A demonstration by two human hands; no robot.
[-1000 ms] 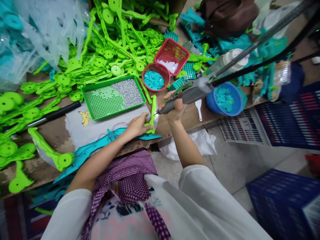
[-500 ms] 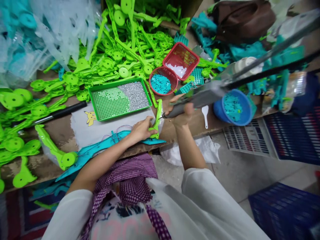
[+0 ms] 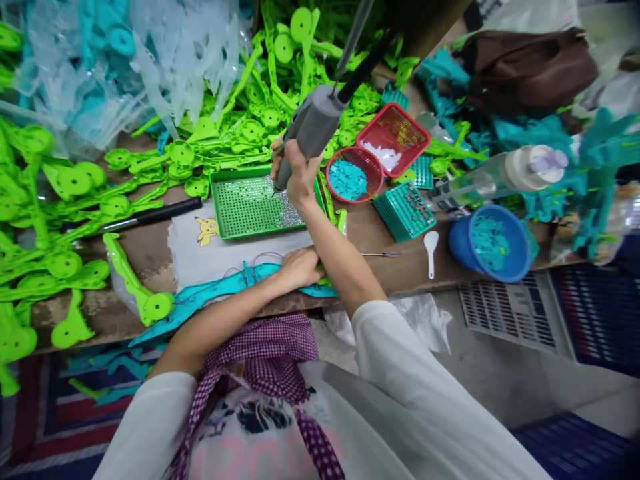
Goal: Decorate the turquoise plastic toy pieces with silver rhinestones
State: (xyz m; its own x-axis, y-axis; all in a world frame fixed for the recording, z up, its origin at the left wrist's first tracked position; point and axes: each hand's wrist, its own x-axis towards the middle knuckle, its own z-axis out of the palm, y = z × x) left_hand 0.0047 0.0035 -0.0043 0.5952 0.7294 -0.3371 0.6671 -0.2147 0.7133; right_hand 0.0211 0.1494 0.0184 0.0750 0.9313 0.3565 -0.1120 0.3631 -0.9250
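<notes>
My right hand (image 3: 301, 175) grips a grey electric screwdriver (image 3: 319, 119), its tip pointing down into the green perforated tray (image 3: 243, 208). Small silver screws (image 3: 291, 212) lie in the right part of that tray. Below, my left hand (image 3: 301, 267) rests with curled fingers at a lime-green plastic part (image 3: 343, 220), mostly hidden by my right forearm. Its fingertips are partly covered too. Under my left hand and wrist stretches a long teal plastic piece (image 3: 213, 289) with thin wires across it.
Lime-green parts (image 3: 200, 143) are heaped behind the tray. To the right are a red round basket (image 3: 379, 183) with teal pieces, a red basket (image 3: 417, 143), a teal block of screws (image 3: 400, 217), a white spoon (image 3: 431, 253), a blue bucket (image 3: 520, 250) and a bottle (image 3: 500, 170).
My right hand has carried the electric screwdriver left and away from the lime-green part to above the screw tray. My left hand stays near that part. The view has shifted.
</notes>
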